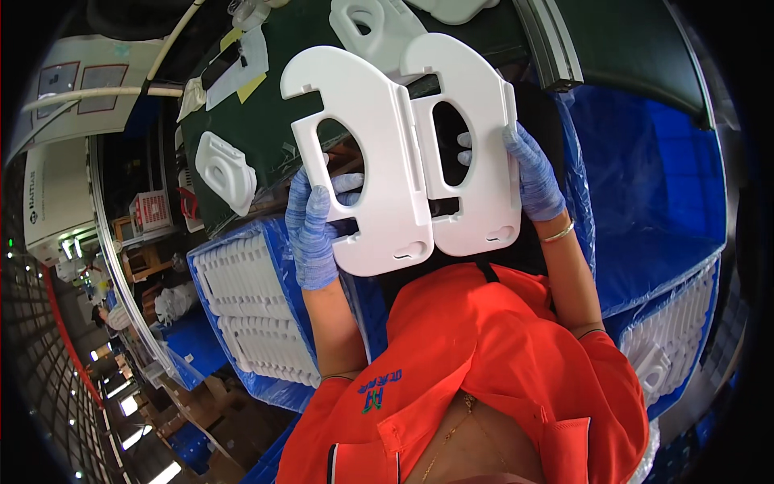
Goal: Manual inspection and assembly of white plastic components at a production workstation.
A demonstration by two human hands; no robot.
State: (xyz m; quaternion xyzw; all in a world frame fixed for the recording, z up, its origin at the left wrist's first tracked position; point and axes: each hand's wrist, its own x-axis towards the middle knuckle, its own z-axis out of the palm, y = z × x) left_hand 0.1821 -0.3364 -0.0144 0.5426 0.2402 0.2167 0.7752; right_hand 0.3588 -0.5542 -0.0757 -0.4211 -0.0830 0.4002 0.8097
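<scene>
Two white moulded plastic panels, each with a rounded end, an oval cut-out and notches, are held up side by side in front of me, their edges touching. My left hand [313, 230], in a blue-striped glove, grips the left panel [387, 189] by its left edge; its fingers show through the oval hole. My right hand [534, 176], gloved alike, is closed round the outer edge of the right panel [488, 181]. Its thumb lies near that edge, and fingertips show through the oval hole from behind.
Behind the panels is a dark green tabletop [278, 81] with a white plastic part [226, 172] at left and another [379, 40] at the far side. Blue-lined bins of stacked white parts [258, 306] stand at left and lower right [665, 347]. A metal rail [548, 40] crosses the upper right.
</scene>
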